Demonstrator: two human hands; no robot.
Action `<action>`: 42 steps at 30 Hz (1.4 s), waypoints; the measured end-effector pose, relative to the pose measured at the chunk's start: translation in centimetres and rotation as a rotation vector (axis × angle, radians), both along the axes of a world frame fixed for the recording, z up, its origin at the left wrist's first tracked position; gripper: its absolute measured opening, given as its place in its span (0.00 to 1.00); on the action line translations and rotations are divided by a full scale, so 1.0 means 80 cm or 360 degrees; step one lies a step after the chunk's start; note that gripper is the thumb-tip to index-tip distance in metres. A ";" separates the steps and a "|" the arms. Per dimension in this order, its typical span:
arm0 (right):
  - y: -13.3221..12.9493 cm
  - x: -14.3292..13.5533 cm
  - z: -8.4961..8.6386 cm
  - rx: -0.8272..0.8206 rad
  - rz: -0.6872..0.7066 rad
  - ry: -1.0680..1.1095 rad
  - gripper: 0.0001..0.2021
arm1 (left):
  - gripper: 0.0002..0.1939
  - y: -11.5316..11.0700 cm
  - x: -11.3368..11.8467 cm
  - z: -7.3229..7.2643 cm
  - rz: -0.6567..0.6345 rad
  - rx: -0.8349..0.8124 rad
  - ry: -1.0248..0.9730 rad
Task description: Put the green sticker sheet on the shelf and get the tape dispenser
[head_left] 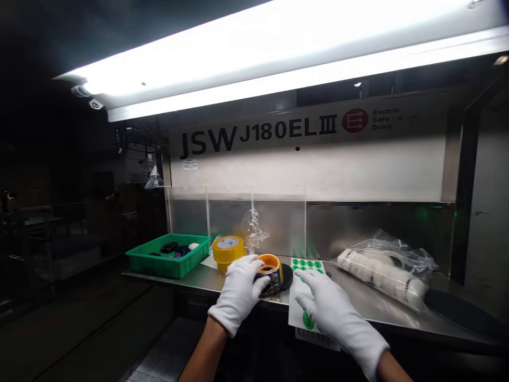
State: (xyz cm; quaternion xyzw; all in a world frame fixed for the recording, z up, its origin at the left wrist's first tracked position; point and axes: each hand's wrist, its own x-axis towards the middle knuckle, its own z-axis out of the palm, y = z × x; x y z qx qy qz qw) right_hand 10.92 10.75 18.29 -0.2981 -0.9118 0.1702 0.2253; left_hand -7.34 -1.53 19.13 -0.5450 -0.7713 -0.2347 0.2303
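1. The left hand [239, 291] grips the orange-cored tape roll [271, 271] near the bench [369, 305] front edge.
2. The right hand [332, 307] lies flat, released, on the green sticker sheet [307, 265] beside it.

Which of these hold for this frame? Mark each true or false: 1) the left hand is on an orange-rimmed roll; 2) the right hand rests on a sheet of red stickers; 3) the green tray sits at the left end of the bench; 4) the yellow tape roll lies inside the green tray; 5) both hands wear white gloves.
1) True: the left hand grips the orange-rimmed roll.
2) False: the right hand lies on a sticker sheet with green dots.
3) True: the green tray is at the left end of the bench.
4) False: the yellow tape roll stands on the bench beside the tray.
5) True.
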 end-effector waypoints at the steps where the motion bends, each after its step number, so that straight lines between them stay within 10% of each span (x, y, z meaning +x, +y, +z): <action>1: 0.002 -0.016 0.001 0.0006 0.0072 0.0022 0.30 | 0.13 -0.009 -0.013 0.002 0.0029 0.0070 -0.0044; 7: 0.001 -0.095 0.010 0.0366 0.0542 0.0009 0.32 | 0.17 -0.022 -0.119 0.026 0.0057 -0.0021 -0.0050; 12: -0.005 -0.130 0.005 0.0397 0.0427 -0.0152 0.21 | 0.32 0.017 -0.163 0.030 -0.0081 -0.0565 0.0238; 29: -0.069 -0.076 0.013 0.0571 0.0287 -0.0205 0.09 | 0.17 0.040 -0.150 0.034 0.0012 -0.0933 0.0654; 36: -0.064 -0.074 0.012 0.0397 0.0257 -0.0211 0.14 | 0.40 0.046 -0.138 0.024 -0.0076 -0.0749 0.0711; 42: -0.099 -0.069 0.030 0.0470 0.0239 -0.0404 0.10 | 0.09 0.064 -0.127 0.016 -0.0169 -0.0971 0.0659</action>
